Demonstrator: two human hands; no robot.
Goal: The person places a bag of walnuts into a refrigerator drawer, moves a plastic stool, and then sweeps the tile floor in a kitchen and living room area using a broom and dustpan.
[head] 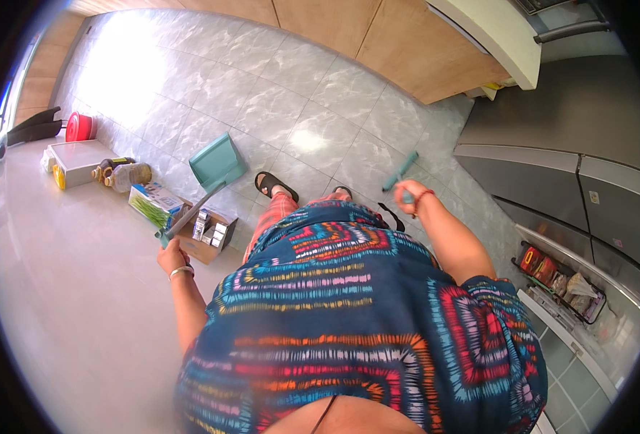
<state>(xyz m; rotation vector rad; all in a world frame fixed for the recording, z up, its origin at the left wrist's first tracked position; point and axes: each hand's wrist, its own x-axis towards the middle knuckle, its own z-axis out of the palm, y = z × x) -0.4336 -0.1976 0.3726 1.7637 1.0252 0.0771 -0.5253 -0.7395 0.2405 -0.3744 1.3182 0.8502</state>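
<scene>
My left hand [171, 258] grips the top of the grey handle of a teal dustpan [220, 161]. The dustpan's pan is low by the tiled floor, ahead of my left foot. Out to the right, my right hand [410, 196] is closed around the teal handle end of a broom. Beyond that hand shows the broom head [400, 171], teal with dark bristle ends, close to the floor. Most of the broom's handle is hidden in this view from above. I cannot tell whether the pan or the broom head touches the tiles.
At left along the wall stand an open cardboard box [225, 228] of small packages, a printed carton [154, 203], oil bottles [130, 176], a white box [78, 163] and a red tub [80, 126]. Wooden cabinets [320, 21] line the far side. A grey refrigerator [531, 179] stands right.
</scene>
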